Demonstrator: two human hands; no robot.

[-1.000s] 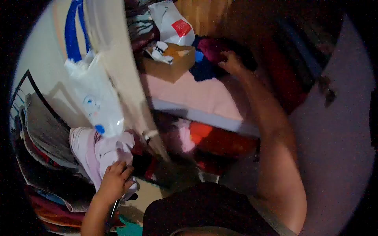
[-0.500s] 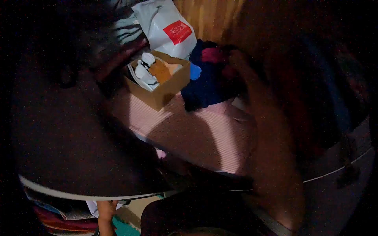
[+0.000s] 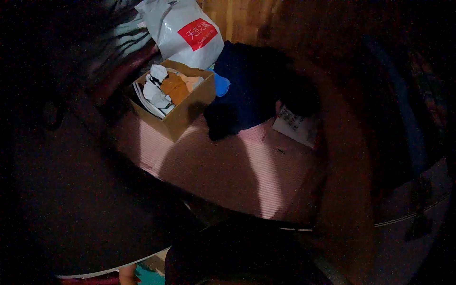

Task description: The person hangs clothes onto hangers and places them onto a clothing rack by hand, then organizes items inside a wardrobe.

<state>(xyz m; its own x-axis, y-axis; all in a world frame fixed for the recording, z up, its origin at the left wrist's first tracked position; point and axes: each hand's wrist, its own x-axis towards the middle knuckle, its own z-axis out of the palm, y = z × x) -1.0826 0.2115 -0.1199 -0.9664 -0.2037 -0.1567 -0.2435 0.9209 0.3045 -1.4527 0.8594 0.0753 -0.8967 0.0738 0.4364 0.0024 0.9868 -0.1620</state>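
Observation:
My right arm point(image 3: 344, 190) reaches up along the right side in deep shadow. My right hand point(image 3: 308, 71) fades into the dark beside a dark navy and black cloth point(image 3: 247, 90), and its fingers do not show. Beneath the cloth's right end lies a white packet with dark print point(image 3: 294, 126). A bit of skin point(image 3: 127, 274) shows at the bottom left edge; it may belong to my left arm, but I cannot tell, and no fingers are visible there. An open cardboard box point(image 3: 183, 116) holds crumpled white and orange-brown pieces point(image 3: 175, 88).
Behind the box stands a white plastic bag with a red label point(image 3: 173, 52). A blue piece point(image 3: 222, 85) pokes out beside the box. The box and cloth rest on a pink ribbed surface point(image 3: 268, 190). A large dark fabric point(image 3: 109, 204) with a pale edge fills the lower left.
The box and bag have shifted left in view. A magenta cloth near my right hand is out of sight, and the printed packet shows more. Less of the lower left skin is visible.

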